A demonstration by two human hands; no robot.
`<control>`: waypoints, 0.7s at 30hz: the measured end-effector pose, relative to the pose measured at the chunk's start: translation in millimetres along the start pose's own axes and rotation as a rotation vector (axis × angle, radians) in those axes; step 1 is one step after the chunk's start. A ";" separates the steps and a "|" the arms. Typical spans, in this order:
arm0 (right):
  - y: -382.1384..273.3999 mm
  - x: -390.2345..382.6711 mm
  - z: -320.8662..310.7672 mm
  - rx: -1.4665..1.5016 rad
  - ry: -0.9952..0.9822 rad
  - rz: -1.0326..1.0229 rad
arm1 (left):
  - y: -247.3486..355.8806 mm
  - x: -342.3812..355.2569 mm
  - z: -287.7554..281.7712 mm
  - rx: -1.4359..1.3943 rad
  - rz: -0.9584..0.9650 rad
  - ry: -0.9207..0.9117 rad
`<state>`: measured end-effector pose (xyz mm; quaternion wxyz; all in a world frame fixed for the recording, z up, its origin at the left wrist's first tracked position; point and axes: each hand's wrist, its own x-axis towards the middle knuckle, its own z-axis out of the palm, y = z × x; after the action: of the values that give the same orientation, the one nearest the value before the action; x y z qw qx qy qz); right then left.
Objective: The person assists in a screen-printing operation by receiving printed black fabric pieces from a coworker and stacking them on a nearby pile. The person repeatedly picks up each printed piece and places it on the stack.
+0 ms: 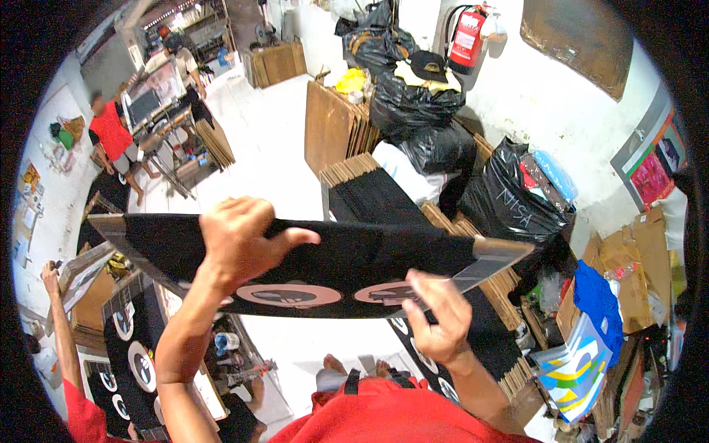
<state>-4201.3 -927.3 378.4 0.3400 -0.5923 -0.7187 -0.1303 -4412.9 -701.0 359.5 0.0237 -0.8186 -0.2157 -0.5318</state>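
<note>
A long board covered in black cloth (347,247) is tilted in front of my chest, with two pale round prints (288,295) showing along its lower edge. My left hand (240,240) grips its upper edge left of the middle, fingers bent over the edge and thumb stretched to the right. By the lower right edge, next to the second round print, is my right hand (443,317), its fingers extended and thumb apart. Whether its fingertips touch the cloth is hard to tell.
Stacked black-covered boards (373,196) stand beyond and at right. Black plastic bags (509,192) and cardboard (628,258) crowd the right side. At left, a co-worker's raised arm (63,317) is beside printed black boards (136,354). Another person in red (111,129) stands farther back.
</note>
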 end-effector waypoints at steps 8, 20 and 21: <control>1.8 94.9 144.0 -0.017 -0.996 0.170 | -49.3 -91.3 72.6 -0.208 0.141 -0.132; 108.7 -21.9 313.4 -0.084 -1.177 0.431 | -77.4 -279.3 125.1 -0.298 -0.752 -0.264; 122.7 -33.4 319.7 -0.113 -1.201 0.477 | -68.9 -315.1 124.1 -0.270 -0.874 -0.319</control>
<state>-4190.6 -731.7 95.5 -0.1333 -0.7225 -0.6245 0.2651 -4439.7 -708.6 15.0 -0.3416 -0.7184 -0.4694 -0.3831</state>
